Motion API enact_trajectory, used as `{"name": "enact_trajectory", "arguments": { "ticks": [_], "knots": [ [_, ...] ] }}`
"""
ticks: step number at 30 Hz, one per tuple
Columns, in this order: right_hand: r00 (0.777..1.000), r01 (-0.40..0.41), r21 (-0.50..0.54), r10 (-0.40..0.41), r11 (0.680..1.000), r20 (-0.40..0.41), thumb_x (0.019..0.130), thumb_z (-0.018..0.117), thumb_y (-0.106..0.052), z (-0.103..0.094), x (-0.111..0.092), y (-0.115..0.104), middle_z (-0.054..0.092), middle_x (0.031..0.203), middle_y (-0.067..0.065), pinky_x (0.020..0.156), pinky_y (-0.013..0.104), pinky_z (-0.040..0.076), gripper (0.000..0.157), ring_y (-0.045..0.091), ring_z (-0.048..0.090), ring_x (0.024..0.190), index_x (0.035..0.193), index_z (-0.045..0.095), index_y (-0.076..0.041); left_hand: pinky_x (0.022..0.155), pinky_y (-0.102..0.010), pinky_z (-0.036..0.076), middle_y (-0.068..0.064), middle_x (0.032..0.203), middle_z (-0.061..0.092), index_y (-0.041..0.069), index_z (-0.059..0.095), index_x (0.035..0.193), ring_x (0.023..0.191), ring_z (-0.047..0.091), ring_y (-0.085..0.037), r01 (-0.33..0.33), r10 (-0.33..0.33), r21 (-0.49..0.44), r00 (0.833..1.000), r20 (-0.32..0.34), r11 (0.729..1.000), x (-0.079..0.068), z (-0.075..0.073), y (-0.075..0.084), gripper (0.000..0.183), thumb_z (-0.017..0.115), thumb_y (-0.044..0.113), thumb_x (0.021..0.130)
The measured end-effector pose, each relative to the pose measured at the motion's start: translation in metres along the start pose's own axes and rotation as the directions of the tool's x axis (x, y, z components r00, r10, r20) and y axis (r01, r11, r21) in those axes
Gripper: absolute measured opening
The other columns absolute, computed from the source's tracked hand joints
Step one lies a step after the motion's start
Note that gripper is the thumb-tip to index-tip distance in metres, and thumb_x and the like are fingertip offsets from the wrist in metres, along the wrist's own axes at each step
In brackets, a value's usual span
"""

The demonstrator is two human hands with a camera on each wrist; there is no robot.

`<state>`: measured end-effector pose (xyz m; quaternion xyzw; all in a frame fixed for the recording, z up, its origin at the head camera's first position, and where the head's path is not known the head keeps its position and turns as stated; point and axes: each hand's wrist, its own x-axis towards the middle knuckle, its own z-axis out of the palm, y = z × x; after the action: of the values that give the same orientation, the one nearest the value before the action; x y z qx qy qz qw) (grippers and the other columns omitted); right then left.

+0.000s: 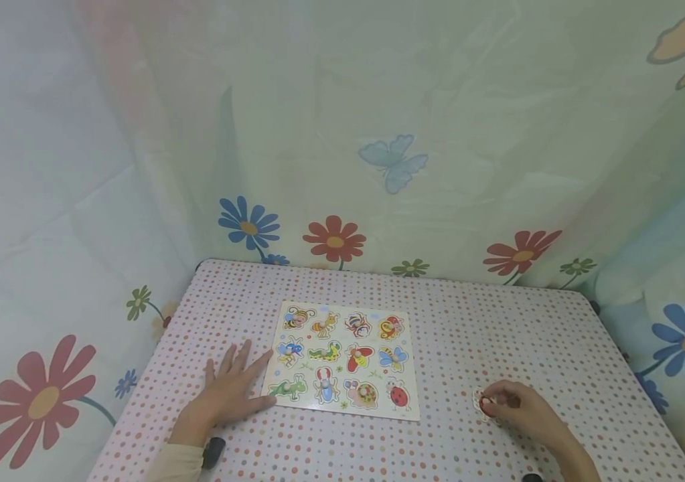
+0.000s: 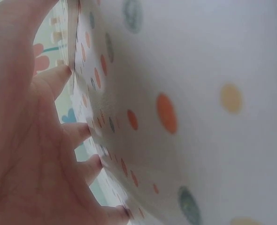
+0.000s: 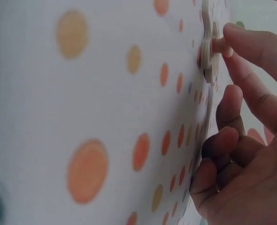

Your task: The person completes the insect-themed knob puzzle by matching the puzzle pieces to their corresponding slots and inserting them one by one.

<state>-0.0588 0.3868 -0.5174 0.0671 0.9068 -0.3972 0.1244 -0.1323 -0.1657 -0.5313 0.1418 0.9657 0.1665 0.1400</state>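
A wooden peg puzzle board (image 1: 382, 395) with knobbed insect pieces lies in the middle of the table in the head view. At its left side is my left hand (image 1: 224, 395), fingers spread, thumb and index fingertip at the board's edge. The left wrist view shows those fingertips (image 2: 63, 72) against the board edge and the dotted cloth. Right of the board, my right hand (image 1: 525, 412) pinches the knob (image 3: 223, 47) of a small red-and-white puzzle piece (image 1: 479, 402) between thumb and index finger. Its wooden layers (image 3: 207, 51) are close to the cloth; whether they touch it I cannot tell.
A pale dotted cloth (image 1: 342, 448) covers the table. Flower-printed curtains (image 1: 294, 134) stand behind it and at both sides. Dark rounded objects show near the left wrist (image 1: 213, 452) and the right wrist (image 1: 531, 477).
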Motion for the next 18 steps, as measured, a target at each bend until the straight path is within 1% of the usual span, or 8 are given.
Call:
{"name": "enact_trajectory", "arguments": {
  "ticks": [4,7,11,14,18],
  "knots": [
    [1.000,0.002,-0.018,-0.002,1.000,-0.005,0.089,0.078,-0.029,0.0019,0.0018,0.0015,0.054,0.087,0.005,0.061,0.027,0.044,0.031,0.017,0.048,0.074,0.105,0.070,-0.005,0.108,-0.077,-0.005,-0.018,0.166,0.008,0.033,0.030,0.158,0.149,0.001,-0.047,0.001,-0.001,0.000,1.000,-0.002,1.000,0.0002,0.0003,0.0001,0.092,0.065,0.071,0.082],
    [1.000,-0.022,-0.043,0.021,0.999,-0.018,0.087,0.079,-0.032,0.0030,0.0035,0.0013,0.054,0.087,0.004,0.062,0.028,0.043,0.031,0.017,0.048,0.076,0.103,0.070,-0.006,0.108,-0.077,-0.005,-0.018,0.165,0.008,0.032,0.031,0.158,0.149,0.001,-0.047,0.001,-0.001,-0.004,1.000,-0.006,1.000,0.0003,0.0004,0.0003,0.092,0.066,0.070,0.082],
    [0.999,-0.043,-0.086,0.041,0.995,-0.026,0.087,0.078,-0.034,0.0035,0.0052,-0.0004,0.057,0.089,0.002,0.068,0.032,0.043,0.031,0.019,0.049,0.082,0.102,0.072,-0.007,0.108,-0.077,-0.005,-0.019,0.165,0.009,0.032,0.031,0.158,0.149,0.001,-0.047,0.000,0.000,-0.002,1.000,-0.007,1.000,0.0004,0.0005,0.0002,0.092,0.066,0.069,0.082],
    [0.999,-0.043,-0.112,0.040,0.993,-0.028,0.088,0.078,-0.033,0.0034,0.0060,-0.0018,0.058,0.089,0.002,0.072,0.034,0.044,0.029,0.019,0.050,0.085,0.100,0.072,-0.008,0.108,-0.077,-0.004,-0.019,0.165,0.009,0.032,0.031,0.158,0.149,0.001,-0.047,-0.004,0.004,0.004,1.000,-0.009,1.000,0.0005,0.0005,-0.0001,0.091,0.065,0.070,0.082],
    [0.999,-0.032,-0.101,0.030,0.994,-0.020,0.088,0.078,-0.031,0.0036,0.0061,-0.0037,0.059,0.090,0.002,0.074,0.036,0.045,0.027,0.019,0.051,0.085,0.100,0.072,-0.007,0.108,-0.077,-0.003,-0.018,0.165,0.009,0.032,0.031,0.158,0.149,0.001,-0.047,-0.006,0.006,0.001,1.000,-0.008,1.000,0.0002,0.0004,-0.0004,0.091,0.065,0.070,0.082]
  ]
}}
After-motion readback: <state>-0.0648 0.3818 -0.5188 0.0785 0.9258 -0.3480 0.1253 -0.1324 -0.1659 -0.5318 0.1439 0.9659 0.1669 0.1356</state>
